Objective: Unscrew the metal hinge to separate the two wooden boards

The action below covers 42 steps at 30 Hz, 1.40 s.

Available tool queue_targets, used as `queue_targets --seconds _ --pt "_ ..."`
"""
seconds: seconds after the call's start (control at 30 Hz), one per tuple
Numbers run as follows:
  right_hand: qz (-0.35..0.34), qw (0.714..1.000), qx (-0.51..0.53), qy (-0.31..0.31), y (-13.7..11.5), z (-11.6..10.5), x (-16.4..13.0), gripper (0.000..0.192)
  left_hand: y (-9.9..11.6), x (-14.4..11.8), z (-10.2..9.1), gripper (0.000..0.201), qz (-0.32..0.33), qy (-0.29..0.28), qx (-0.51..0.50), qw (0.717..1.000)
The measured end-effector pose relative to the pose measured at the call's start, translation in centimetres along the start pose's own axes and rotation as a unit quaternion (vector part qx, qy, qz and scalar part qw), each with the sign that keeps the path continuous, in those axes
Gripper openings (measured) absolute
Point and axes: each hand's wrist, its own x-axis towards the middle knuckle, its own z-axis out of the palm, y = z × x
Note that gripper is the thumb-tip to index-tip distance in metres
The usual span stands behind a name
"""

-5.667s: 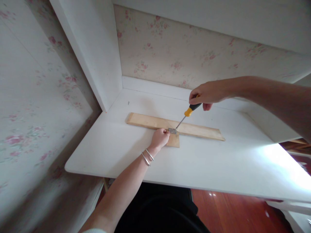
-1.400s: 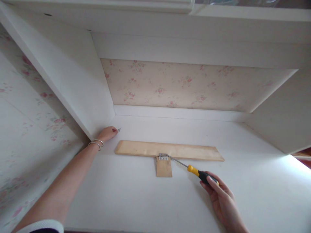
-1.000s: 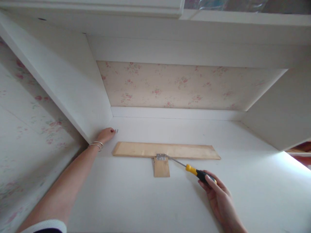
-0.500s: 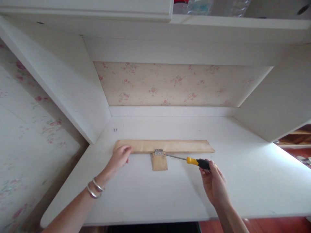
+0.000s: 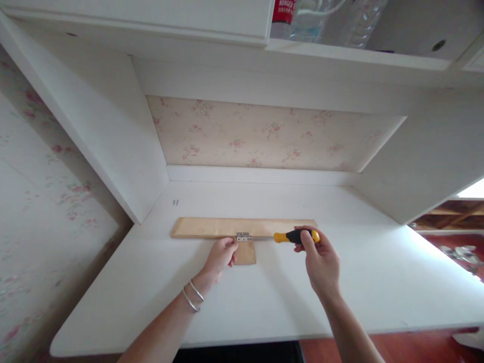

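Observation:
A long pale wooden board (image 5: 204, 227) lies across the white desk (image 5: 264, 302). A small wooden piece (image 5: 246, 254) is joined to its front edge by a little metal hinge (image 5: 242, 236). My left hand (image 5: 220, 255) rests beside the small piece, its fingertips pinched together just left of the hinge; I cannot see what they hold. My right hand (image 5: 320, 258) grips the black and yellow handle of a screwdriver (image 5: 291, 236). The screwdriver lies almost level over the board, with its tip at the hinge. Two small screws (image 5: 175, 202) lie loose at the far left.
White upright panels close in the desk nook on the left (image 5: 113, 146) and right (image 5: 416, 166). Floral wallpaper (image 5: 264, 136) covers the back. A shelf (image 5: 340, 50) overhead carries plastic bottles (image 5: 287, 15). Red wooden floor (image 5: 434, 348) shows beyond the desk's front edge.
My left hand reached to the loose screws at the far left, then came back to the hinge. My right hand brought the screwdriver from slanting on the desk to level at the hinge.

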Motion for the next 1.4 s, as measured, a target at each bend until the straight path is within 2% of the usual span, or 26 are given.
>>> queue_targets --seconds 0.4,0.6,0.7,0.8,0.87,0.93,1.1,1.17,1.27,1.33,1.4 --pt "-0.039 0.998 -0.043 -0.026 -1.6 1.7 -0.2 0.030 -0.8 1.3 0.2 0.019 -0.005 0.060 0.000 0.998" --pt "-0.040 0.996 -0.075 -0.021 -2.1 2.2 -0.2 0.037 -1.0 1.5 0.3 0.021 -0.009 0.065 0.001 0.998" --pt "-0.044 0.994 -0.095 -0.039 -2.6 2.4 0.1 0.040 -0.9 1.5 0.2 0.022 -0.010 0.061 0.008 0.998" --pt "-0.066 0.982 -0.154 -0.083 -4.1 2.6 0.7 0.038 -0.8 1.5 0.2 0.023 -0.006 0.057 0.017 0.998" --pt "-0.098 0.960 -0.223 -0.139 -5.7 3.1 1.2 0.035 -0.7 1.4 0.2 0.023 -0.002 0.054 0.021 0.998" --pt "-0.144 0.924 -0.293 -0.199 -7.5 3.9 1.7 0.033 -0.6 1.3 0.3 0.024 0.001 0.052 0.023 0.998" --pt "-0.243 0.805 -0.457 -0.290 -10.5 7.4 3.3 0.029 -0.3 1.1 0.5 0.026 0.009 0.054 0.025 0.998" --pt "-0.243 0.758 -0.528 -0.297 -10.9 8.8 4.1 0.038 -0.1 0.9 0.5 0.024 0.012 0.059 0.025 0.998" --pt "-0.236 0.704 -0.618 -0.260 -11.2 10.5 5.7 0.059 0.1 0.8 0.4 0.022 0.010 0.069 0.026 0.997" --pt "-0.239 0.681 -0.644 -0.254 -11.5 11.2 6.8 0.057 0.2 0.7 0.4 0.021 0.006 0.075 0.026 0.997" --pt "-0.229 0.671 -0.643 -0.290 -11.9 11.6 7.9 0.047 0.1 0.8 0.4 0.020 0.002 0.078 0.025 0.997"
